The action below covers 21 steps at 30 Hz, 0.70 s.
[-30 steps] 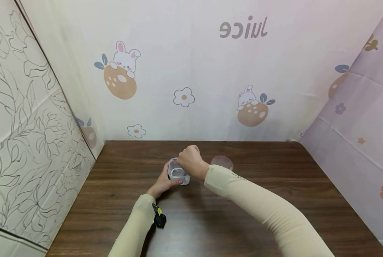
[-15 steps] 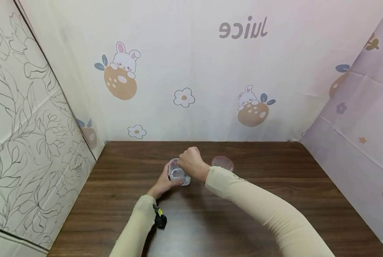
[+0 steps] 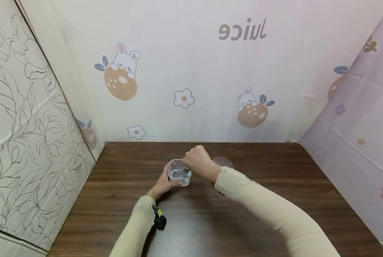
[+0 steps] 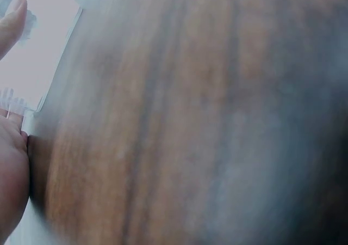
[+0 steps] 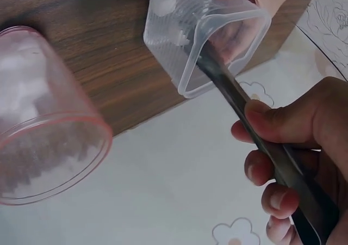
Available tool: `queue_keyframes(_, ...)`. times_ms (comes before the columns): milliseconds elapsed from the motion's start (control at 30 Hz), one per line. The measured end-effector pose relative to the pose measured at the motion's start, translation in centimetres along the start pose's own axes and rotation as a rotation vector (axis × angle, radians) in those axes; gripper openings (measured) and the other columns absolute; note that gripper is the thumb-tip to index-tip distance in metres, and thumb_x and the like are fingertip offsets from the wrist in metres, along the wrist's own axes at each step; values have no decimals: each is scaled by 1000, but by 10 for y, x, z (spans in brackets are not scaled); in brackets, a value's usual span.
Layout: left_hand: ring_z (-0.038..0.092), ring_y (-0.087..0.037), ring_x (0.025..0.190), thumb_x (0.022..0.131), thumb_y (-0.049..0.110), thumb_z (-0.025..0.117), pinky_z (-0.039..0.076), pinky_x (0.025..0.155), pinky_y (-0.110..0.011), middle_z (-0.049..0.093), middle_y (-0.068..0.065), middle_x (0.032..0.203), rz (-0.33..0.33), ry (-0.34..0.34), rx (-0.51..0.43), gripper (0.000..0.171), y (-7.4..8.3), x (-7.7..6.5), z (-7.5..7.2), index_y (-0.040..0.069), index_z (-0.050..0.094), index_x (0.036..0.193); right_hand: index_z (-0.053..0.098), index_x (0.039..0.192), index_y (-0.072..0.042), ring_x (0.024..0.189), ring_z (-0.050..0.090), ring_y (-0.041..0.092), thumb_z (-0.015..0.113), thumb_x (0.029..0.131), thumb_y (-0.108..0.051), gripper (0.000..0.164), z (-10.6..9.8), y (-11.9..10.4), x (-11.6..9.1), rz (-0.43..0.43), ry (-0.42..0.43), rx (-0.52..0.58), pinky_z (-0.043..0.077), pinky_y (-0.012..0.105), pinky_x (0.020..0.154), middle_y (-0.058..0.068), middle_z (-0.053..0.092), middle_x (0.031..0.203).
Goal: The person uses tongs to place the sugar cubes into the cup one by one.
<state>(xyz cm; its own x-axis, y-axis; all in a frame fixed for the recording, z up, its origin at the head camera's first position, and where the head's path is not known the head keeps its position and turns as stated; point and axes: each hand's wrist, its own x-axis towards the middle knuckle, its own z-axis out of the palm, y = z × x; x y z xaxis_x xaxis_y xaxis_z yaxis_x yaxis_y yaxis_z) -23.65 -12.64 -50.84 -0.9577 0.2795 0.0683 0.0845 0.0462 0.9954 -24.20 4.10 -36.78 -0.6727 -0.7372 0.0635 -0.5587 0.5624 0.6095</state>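
My left hand grips a clear square plastic container from its left side, thumb along the near wall. My right hand holds dark metal tongs above the container's right edge. In the right wrist view the tongs slant through the container's opening, thumb on one side and fingers curled on the other. Some clear and whitish pieces show through the container wall near the tips. The left wrist view catches only the thumb and palm edge beside the pale container.
A pink-tinted clear cup stands right of the container, partly hidden by the right forearm in the head view. The brown wooden table meets a printed curtain at its back edge. A small black wrist camera hangs by the left sleeve.
My right hand has shifted slightly right and turned, so the metal tongs now show inside the container. The left hand and container stay in place.
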Motion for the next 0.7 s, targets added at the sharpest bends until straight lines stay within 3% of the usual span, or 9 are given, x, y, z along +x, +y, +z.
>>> queue_keyframes(300,37,-36,125,74,-2,78,27,103,-46,35,-23,143,-16,10,20,91,-1,0,-1,-1,21,145,56,53,-20,43,35,8,66,75,-3,29,4,17,-21,-20,151,100,36,28,40,-5,52,51)
queue_keyframes(433,36,-37,127,74,-2,78,27,103,-47,33,-23,145,-19,6,22,93,-1,0,-1,-1,20,146,52,51,-19,45,30,8,64,74,1,33,8,22,-29,-22,186,121,34,28,40,-5,50,50)
queue_keyframes(700,33,-42,129,74,-2,78,25,104,-49,31,-25,146,-6,-4,17,94,-2,1,0,-2,19,146,26,50,-19,53,15,12,55,68,9,44,10,33,-44,-6,256,154,19,28,44,-7,19,53)
